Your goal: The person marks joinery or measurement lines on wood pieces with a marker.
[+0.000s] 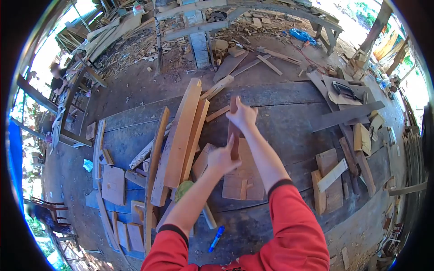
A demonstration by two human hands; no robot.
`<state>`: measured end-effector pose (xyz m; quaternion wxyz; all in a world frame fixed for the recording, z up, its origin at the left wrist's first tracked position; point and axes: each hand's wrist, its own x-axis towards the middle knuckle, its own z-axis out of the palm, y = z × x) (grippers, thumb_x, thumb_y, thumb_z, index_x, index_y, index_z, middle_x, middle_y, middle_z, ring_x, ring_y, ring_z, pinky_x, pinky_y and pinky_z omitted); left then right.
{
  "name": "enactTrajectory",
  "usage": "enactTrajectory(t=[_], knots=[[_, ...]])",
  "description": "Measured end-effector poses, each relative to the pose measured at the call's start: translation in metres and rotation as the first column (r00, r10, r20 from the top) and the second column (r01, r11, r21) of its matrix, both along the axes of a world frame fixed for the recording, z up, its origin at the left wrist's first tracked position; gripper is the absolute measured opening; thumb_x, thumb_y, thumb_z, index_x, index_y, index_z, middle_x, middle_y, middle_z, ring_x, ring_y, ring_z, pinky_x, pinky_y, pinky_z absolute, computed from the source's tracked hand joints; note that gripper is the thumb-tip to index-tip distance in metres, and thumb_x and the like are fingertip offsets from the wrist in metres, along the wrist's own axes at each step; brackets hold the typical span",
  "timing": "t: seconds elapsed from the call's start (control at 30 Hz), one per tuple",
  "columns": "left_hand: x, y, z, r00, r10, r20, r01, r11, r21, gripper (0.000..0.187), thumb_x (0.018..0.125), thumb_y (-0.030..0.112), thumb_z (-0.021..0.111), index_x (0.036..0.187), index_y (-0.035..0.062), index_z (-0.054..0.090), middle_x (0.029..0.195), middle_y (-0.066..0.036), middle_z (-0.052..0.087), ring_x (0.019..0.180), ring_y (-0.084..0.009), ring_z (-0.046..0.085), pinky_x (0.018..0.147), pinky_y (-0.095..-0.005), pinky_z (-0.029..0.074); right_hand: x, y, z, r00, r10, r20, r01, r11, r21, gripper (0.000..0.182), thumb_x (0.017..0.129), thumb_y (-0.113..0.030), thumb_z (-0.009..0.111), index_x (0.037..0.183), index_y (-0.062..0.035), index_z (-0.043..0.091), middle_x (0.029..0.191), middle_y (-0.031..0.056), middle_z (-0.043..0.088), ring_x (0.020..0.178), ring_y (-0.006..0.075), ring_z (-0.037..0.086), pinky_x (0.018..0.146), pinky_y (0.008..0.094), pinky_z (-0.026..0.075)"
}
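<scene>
A narrow, dark reddish-brown wood strip [234,131] runs lengthwise away from me above the table. My left hand [222,159] is closed at its near end, thumb pointing up along it. Farther out, my right hand [243,115] grips the strip close to its far end. Beneath them lies a flat wooden board [233,187] with a small light wood piece on it; the hands and strip partly cover the board. Long wooden beams [181,135] lie just left of my hands. A greenish round object [182,190] is partly hidden by my left forearm.
The dark plank table [280,122] carries a blue marker [217,239] at its near side. Wood offcuts [329,180] and a black-handled tool [342,89] lie on the right. More boards [113,185] lie at left. A person [58,79] is far left.
</scene>
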<state>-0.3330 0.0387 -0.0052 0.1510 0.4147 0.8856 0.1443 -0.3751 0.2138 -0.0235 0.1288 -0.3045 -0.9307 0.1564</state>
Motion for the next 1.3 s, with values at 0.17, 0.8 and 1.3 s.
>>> enactTrajectory(t=[0.17, 0.8, 1.3], knots=[[-0.03, 0.033, 0.043, 0.999, 0.021, -0.039, -0.02, 0.999, 0.025, 0.093, 0.067, 0.045, 0.066, 0.143, 0.0175, 0.02, 0.078, -0.019, 0.064, 0.072, -0.0347, 0.064, 0.065, -0.0441, 0.051, -0.034, 0.032, 0.046, 1.0, 0.004, -0.006, -0.005, 0.999, -0.037, 0.083, 0.066, -0.048, 0.063, 0.135, -0.0115, 0.037, 0.09, 0.0123, 0.067, 0.085, 0.0278, 0.064, 0.086, 0.0495, 0.036], [0.242, -0.221, 0.027, 0.985, -0.094, 0.144, 0.09, 0.995, 0.039, 0.092, 0.066, 0.046, 0.068, 0.14, 0.0097, 0.028, 0.049, -0.01, 0.054, 0.041, -0.0276, 0.056, 0.04, -0.0391, 0.044, 0.262, -0.212, -0.003, 0.977, 0.037, -0.209, -0.027, 0.998, 0.05, 0.077, 0.063, -0.04, 0.068, 0.128, -0.0043, 0.047, 0.07, 0.0113, 0.064, 0.064, 0.026, 0.063, 0.074, 0.0393, 0.036], [-0.022, 0.051, 0.005, 0.993, -0.093, -0.067, 0.094, 0.995, 0.012, 0.086, 0.067, 0.043, 0.06, 0.141, 0.0152, 0.026, 0.075, -0.016, 0.064, 0.069, -0.0313, 0.064, 0.063, -0.04, 0.051, -0.005, 0.069, 0.001, 0.994, -0.11, 0.019, 0.111, 0.989, -0.092, 0.083, 0.067, -0.046, 0.064, 0.136, -0.0108, 0.035, 0.095, 0.0138, 0.066, 0.091, 0.031, 0.063, 0.085, 0.0514, 0.039]])
